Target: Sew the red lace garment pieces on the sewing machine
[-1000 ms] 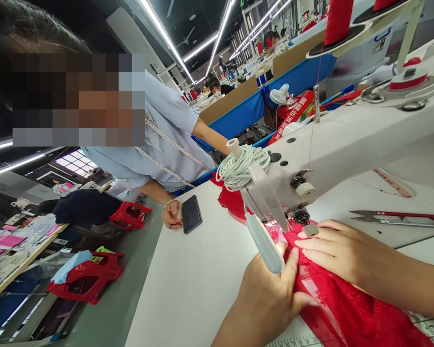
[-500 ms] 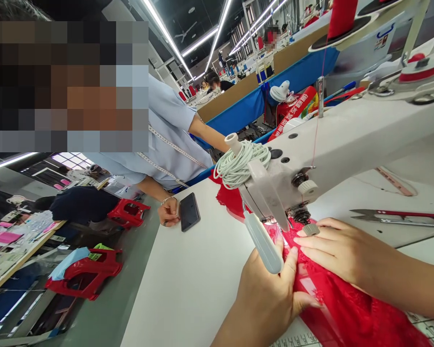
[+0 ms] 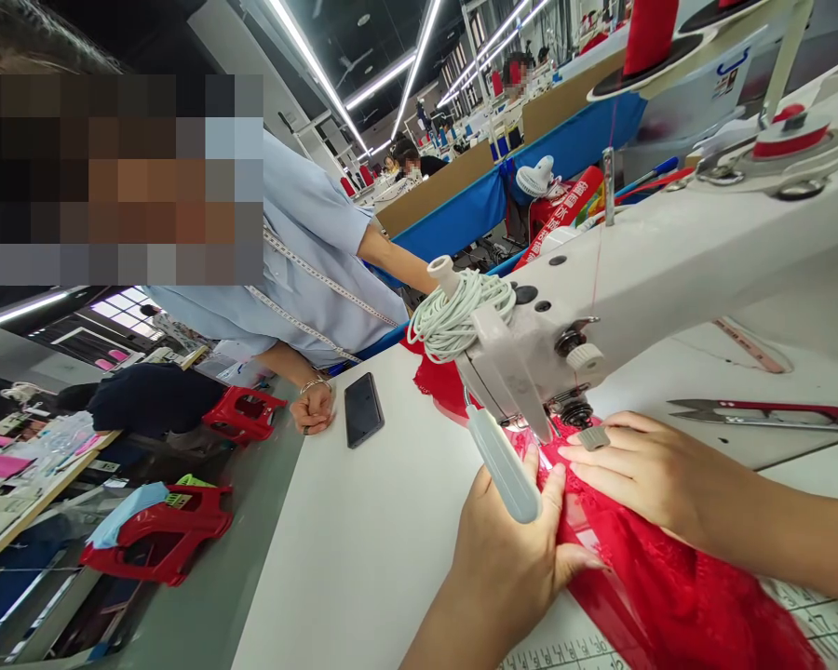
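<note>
Red lace fabric (image 3: 642,568) lies under the needle area of a white sewing machine (image 3: 670,251) and trails toward me. My left hand (image 3: 506,549) rests at its left edge, fingertips pressing near the presser foot and thumb spread over the cloth. Part of that hand is hidden by a grey-white lamp (image 3: 506,465) hanging from the machine head. To the right, my right hand (image 3: 660,475) lies flat on the lace, fingers stretched toward the needle. Thread snips (image 3: 768,414) with red handles lie behind my right hand.
A black phone (image 3: 364,409) lies on the white table (image 3: 335,558), near a co-worker's hand (image 3: 313,407). Coiled pale cord (image 3: 461,314) hangs on the machine head. Red stools (image 3: 174,535) stand on the floor at left. A ruler scale (image 3: 565,654) marks the front edge.
The view has shifted slightly, moving the machine and my hands a little left in the picture. The co-worker's hand has drawn back a little from the phone. My hands keep their places on the lace.
</note>
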`<move>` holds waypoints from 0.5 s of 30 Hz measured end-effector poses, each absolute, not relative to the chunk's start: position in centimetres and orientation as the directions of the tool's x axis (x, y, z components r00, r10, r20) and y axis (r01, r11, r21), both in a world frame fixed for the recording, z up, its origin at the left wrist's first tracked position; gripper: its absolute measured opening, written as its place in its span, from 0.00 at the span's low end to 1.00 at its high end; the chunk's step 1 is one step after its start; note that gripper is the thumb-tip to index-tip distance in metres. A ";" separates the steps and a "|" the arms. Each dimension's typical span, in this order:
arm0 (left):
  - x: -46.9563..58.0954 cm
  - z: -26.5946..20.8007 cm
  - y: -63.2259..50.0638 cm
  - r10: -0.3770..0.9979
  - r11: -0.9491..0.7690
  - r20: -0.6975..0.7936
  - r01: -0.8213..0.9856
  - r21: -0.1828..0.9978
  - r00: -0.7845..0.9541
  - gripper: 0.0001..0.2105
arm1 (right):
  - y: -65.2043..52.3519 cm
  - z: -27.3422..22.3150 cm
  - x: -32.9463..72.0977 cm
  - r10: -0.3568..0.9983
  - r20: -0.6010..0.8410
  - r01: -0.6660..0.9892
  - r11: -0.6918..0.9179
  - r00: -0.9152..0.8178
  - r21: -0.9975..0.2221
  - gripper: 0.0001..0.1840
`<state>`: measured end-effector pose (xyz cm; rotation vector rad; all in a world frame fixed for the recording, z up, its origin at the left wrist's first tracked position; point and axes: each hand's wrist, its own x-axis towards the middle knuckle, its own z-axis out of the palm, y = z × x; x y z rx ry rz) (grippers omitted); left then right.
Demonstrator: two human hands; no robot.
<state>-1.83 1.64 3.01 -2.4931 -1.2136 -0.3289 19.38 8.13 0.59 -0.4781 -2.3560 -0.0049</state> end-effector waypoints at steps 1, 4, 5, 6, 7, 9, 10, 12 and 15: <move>-1.8 3.0 1.7 0.711 -0.571 0.358 0.794 -0.207 0.605 0.34 | 8.2 0.6 19.4 0.338 0.657 0.341 0.931 -0.674 -0.129 0.26; -1.7 2.9 1.8 0.699 -0.567 0.387 0.796 -0.210 0.601 0.33 | 8.3 0.8 19.5 0.336 0.641 0.330 0.934 -0.690 -0.134 0.27; -1.7 2.9 1.8 0.692 -0.568 0.402 0.796 -0.208 0.599 0.33 | 8.4 0.7 19.5 0.343 0.642 0.332 0.932 -0.685 -0.144 0.27; -1.6 2.9 1.9 0.685 -0.570 0.417 0.796 -0.203 0.598 0.33 | 8.4 0.7 19.5 0.349 0.640 0.331 0.931 -0.685 -0.154 0.28; -1.6 2.9 1.9 0.678 -0.572 0.434 0.797 -0.197 0.593 0.32 | 8.5 0.6 19.5 0.347 0.639 0.326 0.932 -0.686 -0.156 0.28; -1.6 3.0 2.0 0.660 -0.581 0.462 0.793 -0.185 0.592 0.31 | 8.5 0.2 19.5 0.338 0.650 0.315 0.936 -0.681 -0.156 0.28; -1.7 3.0 2.1 0.652 -0.584 0.474 0.791 -0.182 0.591 0.30 | 8.5 0.0 19.5 0.327 0.658 0.304 0.940 -0.678 -0.154 0.28; -1.8 2.9 2.1 0.640 -0.593 0.489 0.786 -0.176 0.592 0.28 | 8.5 -0.6 19.6 0.319 0.675 0.295 0.943 -0.665 -0.156 0.25; -2.1 2.7 2.2 0.697 -0.606 0.443 0.794 -0.058 0.564 0.23 | 8.5 -1.6 19.9 0.329 0.701 0.325 0.935 -0.633 -0.145 0.22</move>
